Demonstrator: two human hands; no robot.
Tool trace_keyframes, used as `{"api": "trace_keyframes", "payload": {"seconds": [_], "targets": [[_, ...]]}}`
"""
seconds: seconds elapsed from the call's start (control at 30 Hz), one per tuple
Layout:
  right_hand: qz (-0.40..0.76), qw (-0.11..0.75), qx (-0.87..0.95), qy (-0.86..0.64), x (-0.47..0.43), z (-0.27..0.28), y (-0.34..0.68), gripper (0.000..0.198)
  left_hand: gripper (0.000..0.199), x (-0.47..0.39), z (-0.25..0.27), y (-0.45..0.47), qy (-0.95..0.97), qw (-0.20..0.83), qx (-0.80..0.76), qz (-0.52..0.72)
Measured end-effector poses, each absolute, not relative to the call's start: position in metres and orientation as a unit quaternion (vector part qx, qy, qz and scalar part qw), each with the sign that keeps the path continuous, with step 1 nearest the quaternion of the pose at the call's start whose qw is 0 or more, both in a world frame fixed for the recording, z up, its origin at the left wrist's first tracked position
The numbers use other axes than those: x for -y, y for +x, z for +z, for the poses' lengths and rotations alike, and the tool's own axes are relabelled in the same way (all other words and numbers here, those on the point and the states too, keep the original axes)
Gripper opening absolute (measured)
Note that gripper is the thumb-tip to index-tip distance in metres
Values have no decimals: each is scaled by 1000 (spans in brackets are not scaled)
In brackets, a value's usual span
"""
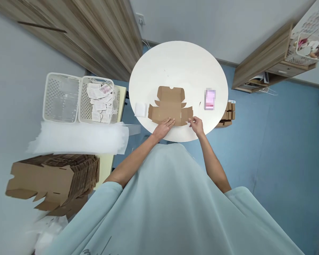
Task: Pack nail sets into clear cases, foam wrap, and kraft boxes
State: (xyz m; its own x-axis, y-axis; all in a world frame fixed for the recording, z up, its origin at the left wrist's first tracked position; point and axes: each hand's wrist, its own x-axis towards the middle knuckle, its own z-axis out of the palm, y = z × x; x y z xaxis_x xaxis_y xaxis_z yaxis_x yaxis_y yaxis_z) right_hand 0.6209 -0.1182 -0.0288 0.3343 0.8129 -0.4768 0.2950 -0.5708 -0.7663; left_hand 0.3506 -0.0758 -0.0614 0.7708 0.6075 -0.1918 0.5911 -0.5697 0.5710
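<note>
An unfolded cardboard box blank [170,106] lies on the round white table [175,60], its side flaps partly raised. My left hand [164,128] rests flat on its near edge, fingers stretched out over the cardboard. At the near right corner, the thumb and fingers of my right hand [196,125] pinch a small flap of the same blank. Left of the blank sits a small white square packet [140,110]. On the right side of the table lies a phone-shaped item [210,99], pixelated in the picture.
To my left, white baskets [81,99] hold paper slips and clear bags, beside white foam sheets [82,138] and stacked cardboard blanks [50,180]. Folded boxes [229,112] stand beyond the table's right edge. A wooden cabinet [266,56] is at the far right.
</note>
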Motion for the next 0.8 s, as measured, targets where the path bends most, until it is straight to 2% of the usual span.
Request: {"api": "trace_keyframes", "payload": {"seconds": [0.13,0.37,0.5,0.6,0.67,0.8], "targets": [[477,248,321,-780,130,-65,619,35,72,86,-92,355,885,324,-327,-67],[471,93,304,-823,130,-86,618,14,73,87,-113,338,825,357,-416,-136],[397,62,359,-843,113,-83,622,45,79,80,-117,317,791,349,-484,-134],[355,95,439,-820,92,-80,615,64,80,77,-119,302,772,373,-500,-120],[366,103,481,-790,74,-80,606,72,75,76,-120,297,763,392,-503,-106],[423,40,487,-763,40,-88,584,90,69,74,-120,293,749,415,-511,-80]]}}
